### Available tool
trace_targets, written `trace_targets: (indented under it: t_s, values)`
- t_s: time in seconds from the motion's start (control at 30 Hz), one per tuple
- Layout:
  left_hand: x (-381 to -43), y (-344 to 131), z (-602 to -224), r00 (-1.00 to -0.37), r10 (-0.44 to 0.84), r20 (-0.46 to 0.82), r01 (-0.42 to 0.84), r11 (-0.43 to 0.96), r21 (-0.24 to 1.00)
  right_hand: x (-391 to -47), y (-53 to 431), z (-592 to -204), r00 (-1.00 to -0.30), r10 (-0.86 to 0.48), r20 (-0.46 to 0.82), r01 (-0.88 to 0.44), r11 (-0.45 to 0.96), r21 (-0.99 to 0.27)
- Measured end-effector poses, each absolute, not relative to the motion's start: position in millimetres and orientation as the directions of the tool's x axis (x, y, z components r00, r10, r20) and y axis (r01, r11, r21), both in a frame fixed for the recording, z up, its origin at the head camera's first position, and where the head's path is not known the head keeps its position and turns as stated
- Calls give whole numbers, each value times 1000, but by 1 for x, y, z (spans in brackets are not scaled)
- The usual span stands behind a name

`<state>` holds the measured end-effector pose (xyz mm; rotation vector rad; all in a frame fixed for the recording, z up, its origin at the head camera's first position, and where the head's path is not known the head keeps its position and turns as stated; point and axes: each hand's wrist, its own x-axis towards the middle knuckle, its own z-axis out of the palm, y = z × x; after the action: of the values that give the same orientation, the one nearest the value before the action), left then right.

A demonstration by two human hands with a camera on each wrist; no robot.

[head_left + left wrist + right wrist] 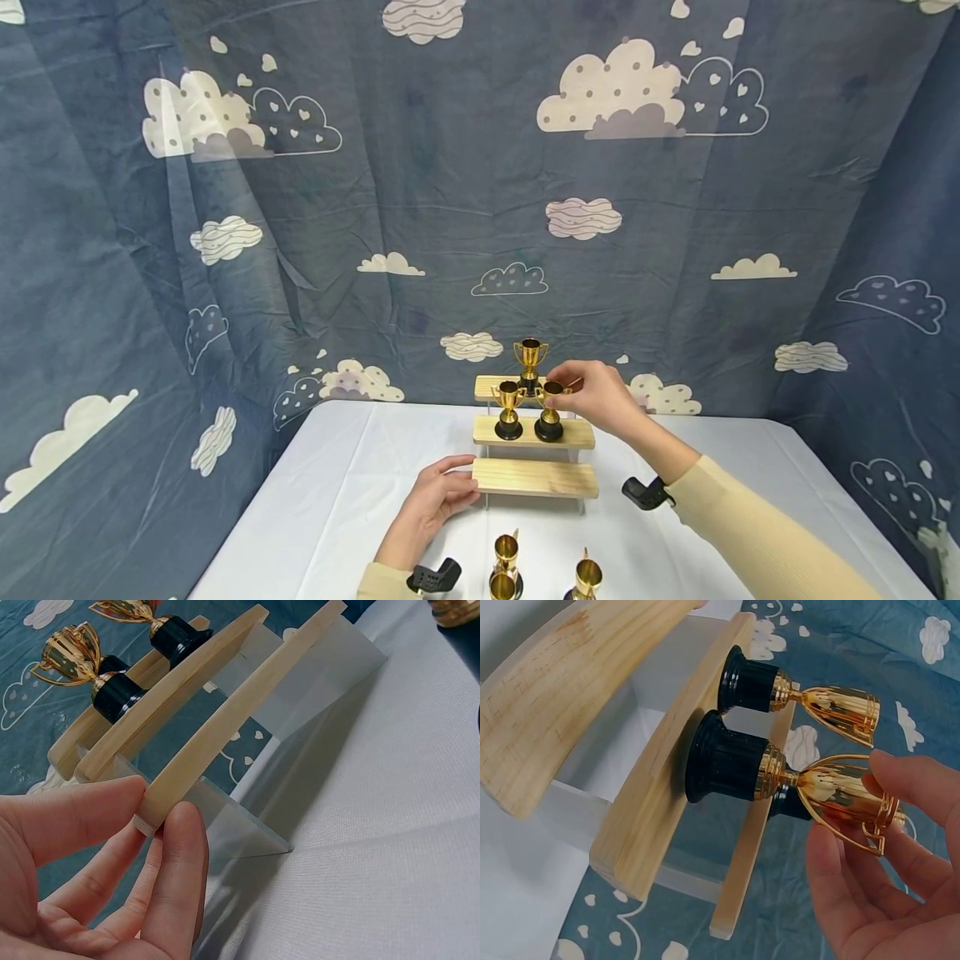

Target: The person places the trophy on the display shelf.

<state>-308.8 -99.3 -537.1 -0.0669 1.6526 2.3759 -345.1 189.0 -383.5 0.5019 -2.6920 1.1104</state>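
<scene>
A three-step display stand with wooden boards stands on the white table. My left hand (438,500) pinches the left end of its lowest board (535,477), thumb and fingers on the edge (169,784) in the left wrist view. My right hand (600,400) holds a small gold trophy (829,787) by its cup, thumb and fingers on either side. That trophy's black base (549,432) is upright on the right part of the middle board (583,433). Beside it stands a second trophy (508,412); a third trophy (530,357) is on the top board (487,387).
In front of the stand, near the bottom of the head view, several more gold trophies stand on the table, among them one at the left (506,548) and one at the right (588,575). A blue cloud-print curtain (450,208) hangs behind the white tablecloth (337,492).
</scene>
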Motion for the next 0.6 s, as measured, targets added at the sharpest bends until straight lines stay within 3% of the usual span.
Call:
trace_targets:
  t_s: [0.6]
  values:
    - [-309,-100,-538,-967,188,-169,-225,-332,916,-349,185,-388,-927,-238,290,-374,656,-656]
